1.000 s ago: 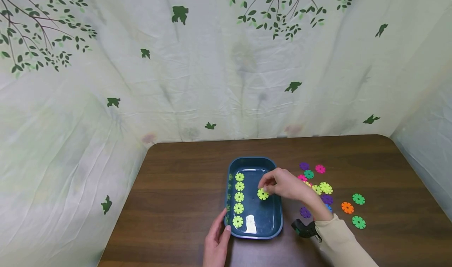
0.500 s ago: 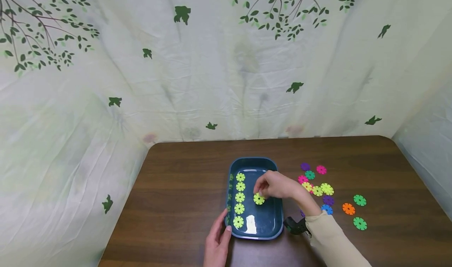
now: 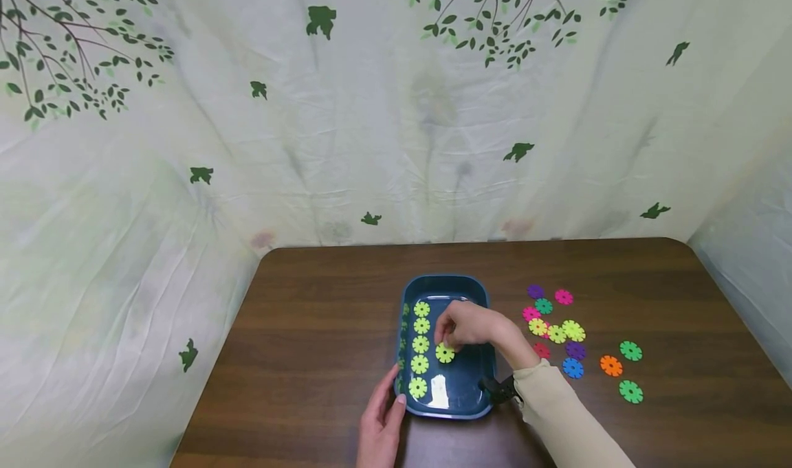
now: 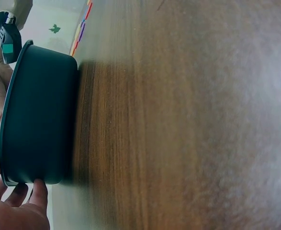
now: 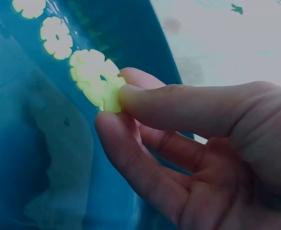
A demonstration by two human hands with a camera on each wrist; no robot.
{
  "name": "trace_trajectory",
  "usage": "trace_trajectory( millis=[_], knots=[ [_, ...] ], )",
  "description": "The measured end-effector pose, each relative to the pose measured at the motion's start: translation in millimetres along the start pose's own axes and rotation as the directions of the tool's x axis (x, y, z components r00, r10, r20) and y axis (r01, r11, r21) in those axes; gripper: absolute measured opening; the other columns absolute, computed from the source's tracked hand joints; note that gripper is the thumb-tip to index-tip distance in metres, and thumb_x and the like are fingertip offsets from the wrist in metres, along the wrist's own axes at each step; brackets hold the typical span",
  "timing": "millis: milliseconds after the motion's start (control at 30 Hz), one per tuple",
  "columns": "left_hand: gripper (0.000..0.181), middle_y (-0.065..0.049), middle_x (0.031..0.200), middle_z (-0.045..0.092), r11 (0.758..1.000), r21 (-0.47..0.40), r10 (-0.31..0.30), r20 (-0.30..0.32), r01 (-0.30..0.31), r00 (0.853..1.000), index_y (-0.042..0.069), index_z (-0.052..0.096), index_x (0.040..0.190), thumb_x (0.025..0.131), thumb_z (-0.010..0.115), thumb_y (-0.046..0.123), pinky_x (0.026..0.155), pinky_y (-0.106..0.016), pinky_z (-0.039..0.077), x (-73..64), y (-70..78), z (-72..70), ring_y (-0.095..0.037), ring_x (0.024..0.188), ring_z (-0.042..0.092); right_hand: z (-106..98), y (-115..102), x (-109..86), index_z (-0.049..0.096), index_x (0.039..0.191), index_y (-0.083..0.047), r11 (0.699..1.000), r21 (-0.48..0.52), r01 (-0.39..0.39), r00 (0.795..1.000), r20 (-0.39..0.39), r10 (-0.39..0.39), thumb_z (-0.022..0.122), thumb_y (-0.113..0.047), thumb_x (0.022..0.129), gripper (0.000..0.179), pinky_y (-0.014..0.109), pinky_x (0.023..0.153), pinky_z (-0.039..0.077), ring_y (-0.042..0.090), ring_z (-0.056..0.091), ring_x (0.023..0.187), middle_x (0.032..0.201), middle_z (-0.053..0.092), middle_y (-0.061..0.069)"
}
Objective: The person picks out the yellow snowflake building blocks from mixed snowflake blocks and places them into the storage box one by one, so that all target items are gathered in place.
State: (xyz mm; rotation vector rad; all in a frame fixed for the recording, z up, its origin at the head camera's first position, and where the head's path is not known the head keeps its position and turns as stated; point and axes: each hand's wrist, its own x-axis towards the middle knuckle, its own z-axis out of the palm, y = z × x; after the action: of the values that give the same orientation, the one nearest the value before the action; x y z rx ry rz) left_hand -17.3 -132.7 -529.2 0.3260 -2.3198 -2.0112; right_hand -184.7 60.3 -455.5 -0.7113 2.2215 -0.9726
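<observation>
My right hand [image 3: 468, 324] is over the dark blue tray [image 3: 467, 409], pinching a yellow notched disc [image 3: 445, 353] between thumb and fingers. In the right wrist view, this slotted yellow disc [image 5: 93, 76] overlaps the discs behind it, its near edge at my thumb tip. Along the tray's left side runs a column of several like yellow discs [image 3: 420, 344], laid flat. My left hand [image 3: 380, 420] holds the tray's near left corner. From the left wrist, its fingers [image 4: 39, 194] show against the tray's outer wall, with the thumb at the rim.
Right of the tray, loose notched discs lie scattered on the brown table [image 3: 322, 358]: yellow [image 3: 573, 330], purple [image 3: 575, 350], blue [image 3: 573, 368], orange [image 3: 611, 365], green [image 3: 631, 392] and pink [image 3: 564, 296]. A pale curtain [image 3: 371, 145] hangs behind the table.
My right hand has moved left and slightly nearer with the yellow disc, towards the column in the tray. A red disc and the blue one show from behind the arm. My left hand stays put.
</observation>
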Motion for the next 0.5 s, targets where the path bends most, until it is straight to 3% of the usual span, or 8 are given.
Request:
trace_trajectory(
  millis=[167,400,500],
  knots=[
    [0.046,-0.008,0.145,0.050,1.000,-0.024,0.013,0.009,-0.013,1.000,0.013,0.054,0.141,0.096,0.059,0.003,0.104,-0.020,0.035,-0.7,-0.4,0.0,-0.026,0.137,0.039,6.0,0.3,4.6,0.073,0.083,-0.008,1.000,-0.005,-0.010,1.000,0.019,0.010,0.067,0.007,0.086,0.017,0.028,0.059,0.051,0.014,0.056,0.063,0.073,0.064,0.001],
    [0.045,-0.009,0.146,0.048,1.000,-0.019,0.001,0.009,0.000,1.000,0.014,0.053,0.141,0.097,0.058,0.005,0.110,-0.041,0.033,-0.2,1.6,0.3,-0.029,0.138,0.038,15.0,2.3,11.5,0.074,0.080,-0.005,1.000,-0.009,0.004,0.998,0.065,-0.003,0.068,0.012,0.081,0.018,0.027,0.057,0.052,0.013,0.057,0.059,0.070,0.066,0.003],
    [0.045,-0.008,0.146,0.049,1.000,-0.014,-0.003,0.006,0.003,1.000,0.014,0.054,0.141,0.097,0.058,0.005,0.110,-0.043,0.033,0.1,1.9,0.6,-0.029,0.138,0.039,18.1,2.4,14.0,0.074,0.080,-0.004,1.000,0.001,-0.007,0.996,0.085,0.007,0.069,0.011,0.082,0.016,0.030,0.059,0.056,0.015,0.060,0.060,0.071,0.067,0.004]
  ],
)
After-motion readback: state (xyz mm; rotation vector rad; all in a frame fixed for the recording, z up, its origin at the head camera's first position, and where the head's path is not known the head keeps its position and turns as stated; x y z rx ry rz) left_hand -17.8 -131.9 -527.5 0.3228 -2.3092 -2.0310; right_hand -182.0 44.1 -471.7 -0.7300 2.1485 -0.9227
